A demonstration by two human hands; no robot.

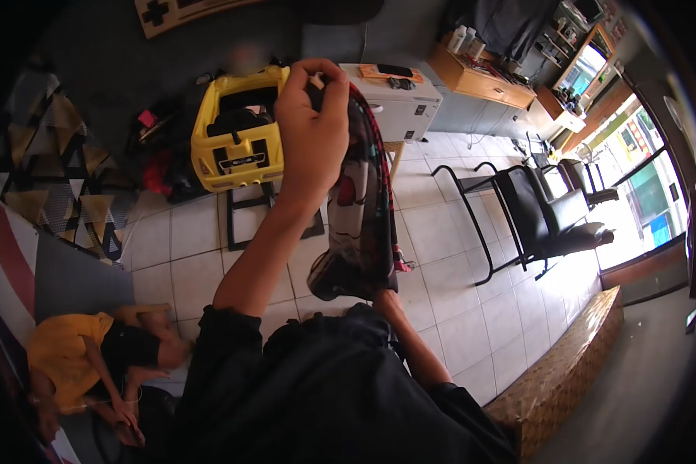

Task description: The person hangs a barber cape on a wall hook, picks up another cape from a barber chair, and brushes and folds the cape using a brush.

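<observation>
My left hand (315,124) is raised in the upper middle, its fingers closed on the top of a dark patterned cloth (356,201) with a red edge. The cloth hangs folded in front of my body. At its lower end is my right hand (384,299); the cloth covers its fingers, so its grip is hidden.
A yellow toy car (243,155) stands beyond my left arm, near a white box (398,100). Black chairs (526,213) stand at right, by a woven bench (561,371). Another person in a yellow shirt (66,356) sits at lower left. A wooden desk (479,77) is at back.
</observation>
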